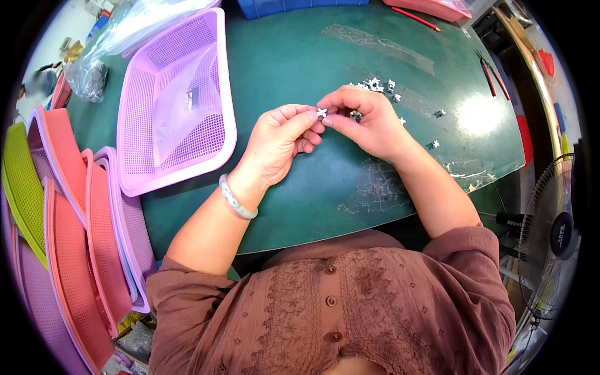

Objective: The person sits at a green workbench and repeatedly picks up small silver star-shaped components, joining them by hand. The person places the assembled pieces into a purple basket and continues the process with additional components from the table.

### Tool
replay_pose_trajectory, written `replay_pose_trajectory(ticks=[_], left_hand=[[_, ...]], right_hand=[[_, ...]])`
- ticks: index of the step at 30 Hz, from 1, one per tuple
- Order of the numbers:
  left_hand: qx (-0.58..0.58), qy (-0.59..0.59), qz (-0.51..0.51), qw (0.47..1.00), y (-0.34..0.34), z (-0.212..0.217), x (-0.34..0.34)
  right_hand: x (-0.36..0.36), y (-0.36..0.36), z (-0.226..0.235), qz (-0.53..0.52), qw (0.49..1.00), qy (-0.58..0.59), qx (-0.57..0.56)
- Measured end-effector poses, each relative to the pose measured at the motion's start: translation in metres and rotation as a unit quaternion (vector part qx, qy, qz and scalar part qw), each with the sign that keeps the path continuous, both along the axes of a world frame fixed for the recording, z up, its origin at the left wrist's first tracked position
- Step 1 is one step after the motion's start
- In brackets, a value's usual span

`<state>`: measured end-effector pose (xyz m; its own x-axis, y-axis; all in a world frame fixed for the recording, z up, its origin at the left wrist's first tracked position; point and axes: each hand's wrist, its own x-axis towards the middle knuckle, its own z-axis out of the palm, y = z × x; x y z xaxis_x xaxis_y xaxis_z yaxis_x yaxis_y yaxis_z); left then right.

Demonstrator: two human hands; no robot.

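Observation:
A small white piece (322,113) with several short arms sits between the fingertips of both hands, above the green table. My left hand (281,137) pinches it from the left with thumb and fingers. From the right, my right hand (370,122) closes thumb and forefinger on the same piece. In the gap under the right palm shows a second small dark and pale part (355,116); whether the hand touches it cannot be made out. A loose cluster of similar white and black parts (375,84) lies just beyond the right hand.
A lilac mesh basket (229,119) with a clear plastic bag (181,109) stands to the left. Stacked coloured baskets (69,250) lean at the table's left side. Red-handled pliers (488,76) and a red pen (415,19) lie far right. A fan (550,234) stands right of the table (281,212).

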<state>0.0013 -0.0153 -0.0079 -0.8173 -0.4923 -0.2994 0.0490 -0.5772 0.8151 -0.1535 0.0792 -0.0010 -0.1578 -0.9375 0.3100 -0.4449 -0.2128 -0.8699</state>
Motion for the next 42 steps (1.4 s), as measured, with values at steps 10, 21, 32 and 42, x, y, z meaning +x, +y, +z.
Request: replay_pose_trajectory(ticks=[10, 21, 32, 42], left_hand=[[-0.005, -0.003, -0.002, 1.0, 0.0004, 0.0005, -0.0002], [-0.04, 0.004, 0.004, 0.999, 0.0011, -0.0022, -0.0008], [-0.024, 0.037, 0.01, 0.999, 0.0033, 0.0014, -0.0021], [-0.157, 0.055, 0.028, 0.986, 0.0075, -0.0007, -0.0032]], right_hand=[[-0.0004, -0.0001, -0.0011, 0.004, 1.0, -0.002, -0.003], [0.0001, -0.0004, -0.0025, 0.001, 1.0, -0.017, -0.001], [0.0001, 0.0013, 0.0016, 0.003, 1.0, -0.015, -0.008], [0.0023, -0.0017, -0.0063, 0.02, 0.995, -0.093, -0.038]])
